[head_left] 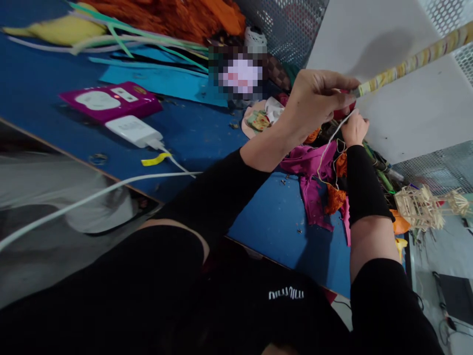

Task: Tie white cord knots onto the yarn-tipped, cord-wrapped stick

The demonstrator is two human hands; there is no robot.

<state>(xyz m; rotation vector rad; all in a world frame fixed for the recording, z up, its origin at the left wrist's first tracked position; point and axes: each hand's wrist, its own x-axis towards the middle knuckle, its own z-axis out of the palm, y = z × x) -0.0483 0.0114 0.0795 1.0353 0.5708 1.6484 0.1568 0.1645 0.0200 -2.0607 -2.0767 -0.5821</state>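
My left hand [314, 101] is closed, thumb and fingers pinching the near end of a long stick wrapped in yellow and white bands [402, 68]. The stick slants up to the right edge of the view. Something red shows just under these fingers. Close below, my right hand [355, 129] is curled closed, its back toward me; what its fingers hold is hidden. A thin white string [325, 148] runs from between the two hands and hangs in a loop over magenta cloth [312, 162] and orange crumpled material [336, 198].
On the blue table [207, 133] lie a purple power strip [111, 101] with a white charger [133, 131], blue sheets [148, 79], coloured strips and orange cloth [173, 19]. A white board [428, 106] leans behind. Straw-coloured woven pieces [419, 207] sit at right.
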